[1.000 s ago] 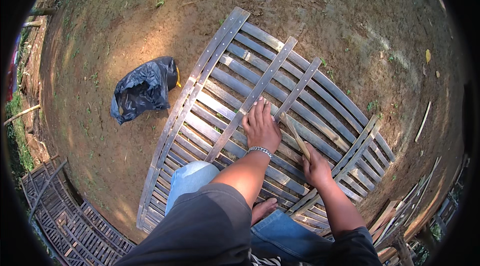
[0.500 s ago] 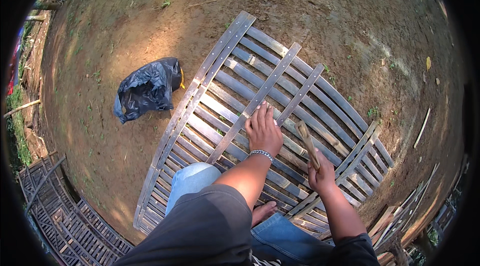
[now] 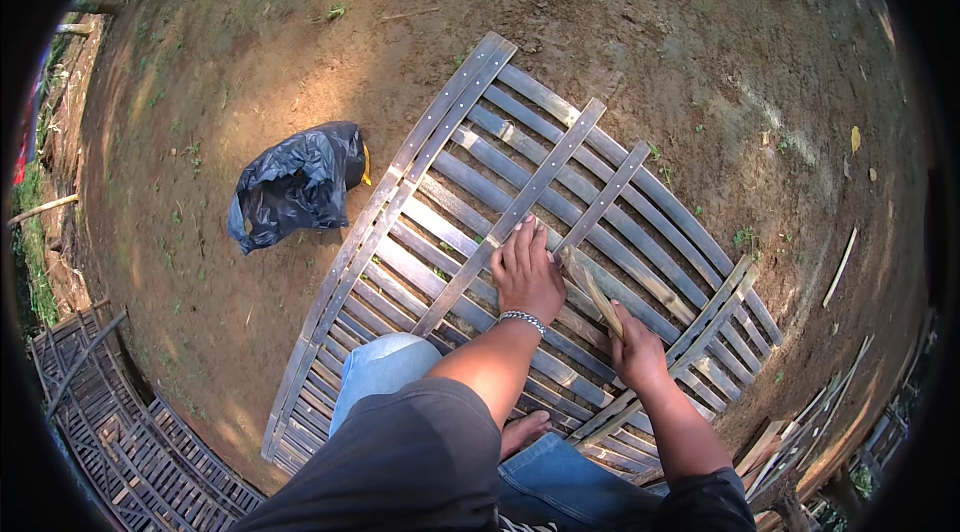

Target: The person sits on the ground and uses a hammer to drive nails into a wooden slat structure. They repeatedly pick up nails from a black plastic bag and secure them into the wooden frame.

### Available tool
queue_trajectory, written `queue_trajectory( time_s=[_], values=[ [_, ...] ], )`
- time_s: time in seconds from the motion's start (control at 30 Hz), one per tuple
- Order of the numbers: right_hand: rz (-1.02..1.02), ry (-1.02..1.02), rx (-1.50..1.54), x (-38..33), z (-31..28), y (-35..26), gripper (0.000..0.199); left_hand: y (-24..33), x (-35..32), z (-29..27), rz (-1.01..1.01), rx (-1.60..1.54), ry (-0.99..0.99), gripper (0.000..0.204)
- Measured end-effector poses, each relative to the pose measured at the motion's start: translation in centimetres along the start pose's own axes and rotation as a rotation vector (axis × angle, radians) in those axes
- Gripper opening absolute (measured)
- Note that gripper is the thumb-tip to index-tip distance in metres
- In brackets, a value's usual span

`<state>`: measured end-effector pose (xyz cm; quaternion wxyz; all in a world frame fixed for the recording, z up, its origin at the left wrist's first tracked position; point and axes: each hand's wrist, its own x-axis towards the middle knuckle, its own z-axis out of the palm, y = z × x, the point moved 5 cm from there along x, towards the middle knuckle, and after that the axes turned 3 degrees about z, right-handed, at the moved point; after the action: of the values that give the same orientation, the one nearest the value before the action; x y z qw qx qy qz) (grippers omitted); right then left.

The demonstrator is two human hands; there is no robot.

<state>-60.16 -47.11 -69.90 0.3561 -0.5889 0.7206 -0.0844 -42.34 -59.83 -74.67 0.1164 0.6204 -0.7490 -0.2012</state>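
Head view: a slatted bamboo panel [image 3: 470,177] is laid on bare earth [image 3: 680,62] and is taken as landmark. Slats are crossed by dark nailed strips: a longer crosspiece [image 3: 562,160] and, just to its right, a shorter crosspiece [image 3: 610,192].

Left hand [image 3: 528,277] is spread palm down on the panel's middle, at the longer crosspiece. Fingers are extended and kept nearly together; nothing is seen to be gripped, though what lies under the palm cannot be told. A chain bracelet [image 3: 523,321] is worn at that wrist.

Right hand [image 3: 637,347] is placed over the panel's right half. Fingers are curled closed around the near end of a wooden stick [image 3: 600,302]. The stick is held slantwise above the slats, its far end close by the shorter crosspiece's near end; contact cannot be made out.

A bare foot [image 3: 525,430] is seen at the panel's near part. Left of the panel, a crumpled black plastic bag [image 3: 325,157] is left on the soil. Right of it, thin strips [image 3: 815,412] are heaped.
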Motion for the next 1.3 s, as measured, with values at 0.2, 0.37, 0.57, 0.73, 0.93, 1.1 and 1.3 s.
queue_trajectory(
  time_s=[0.2, 0.37, 0.57, 0.73, 0.93, 1.1, 1.3],
  values=[
    [-0.064, -0.028, -0.002, -0.2, 0.5, 0.1, 0.062, -0.2, -0.8, -0.1, 0.024, 0.017, 0.0, 0.057],
    [-0.115, 0.056, 0.112, 0.1, -0.6, -0.6, 0.059, -0.2, -0.6, -0.2, 0.002, -0.049, -0.019, 0.058],
    [0.05, -0.02, 0.022, 0.4, 0.2, 0.4, 0.065, 0.0, -0.6, -0.5, 0.008, -0.051, 0.005, 0.051],
    [-0.07, -0.003, 0.059, 0.0, -0.7, -0.7, 0.061, 0.1, 0.1, -0.5, 0.006, -0.061, 0.006, 0.051],
    [-0.042, 0.076, 0.121, 0.5, -1.5, -1.7, 0.059, -0.1, -0.3, -0.6, 0.016, -0.071, 0.019, 0.052],
    [0.181, -0.133, -0.012, 1.4, 0.2, 0.7, 0.06, 0.1, -0.2, -0.6, 0.029, -0.091, 0.024, 0.051],
    [0.193, -0.107, 0.071, 0.5, -0.7, 0.6, 0.057, 0.0, -0.8, -0.6, 0.04, -0.069, 0.055, 0.049]
  ],
)
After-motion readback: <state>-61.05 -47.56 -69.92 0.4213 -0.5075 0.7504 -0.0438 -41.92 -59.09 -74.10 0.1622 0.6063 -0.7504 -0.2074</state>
